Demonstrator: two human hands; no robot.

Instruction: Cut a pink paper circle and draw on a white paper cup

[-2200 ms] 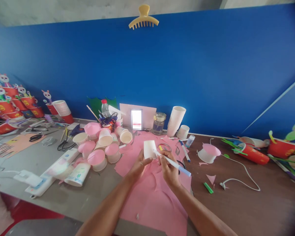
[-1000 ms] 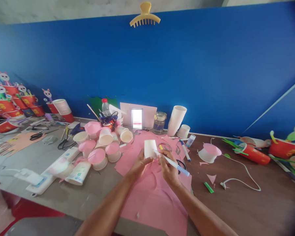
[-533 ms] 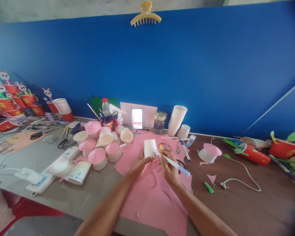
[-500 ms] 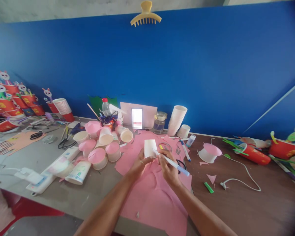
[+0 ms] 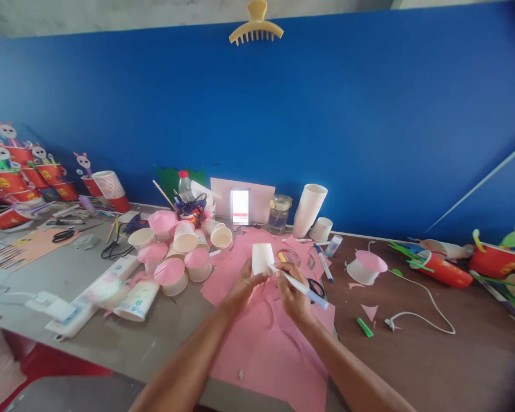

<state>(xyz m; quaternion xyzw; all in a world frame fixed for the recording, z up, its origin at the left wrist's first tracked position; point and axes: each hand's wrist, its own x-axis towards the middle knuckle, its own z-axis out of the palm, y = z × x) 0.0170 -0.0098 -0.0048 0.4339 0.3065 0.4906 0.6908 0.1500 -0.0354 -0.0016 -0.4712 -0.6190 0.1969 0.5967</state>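
My left hand (image 5: 245, 286) is closed around a small white paper cup (image 5: 262, 256), holding it with its side turned up. In my right hand (image 5: 295, 294) is a white marker pen (image 5: 302, 286) with a light blue end, gripped like a pencil. The pen's tip touches or nearly touches the lower part of the cup's wall. Both hands are above pink paper (image 5: 278, 349) spread on the table. A pair of black-handled scissors (image 5: 316, 289) lies just beyond my right hand, partly hidden by the pen.
Several cups with pink tops (image 5: 170, 272) crowd the left, beside a white power strip (image 5: 90, 300). A tall stack of paper cups (image 5: 309, 209) and a glass jar (image 5: 279, 214) stand at the back. Rightward are a pink-topped cup (image 5: 365, 272), a white cable (image 5: 433, 297) and red cups (image 5: 444, 269).
The back end of the marker pen has tilted slightly left and down, with its tip still by the cup. The cup and my left hand have hardly moved.
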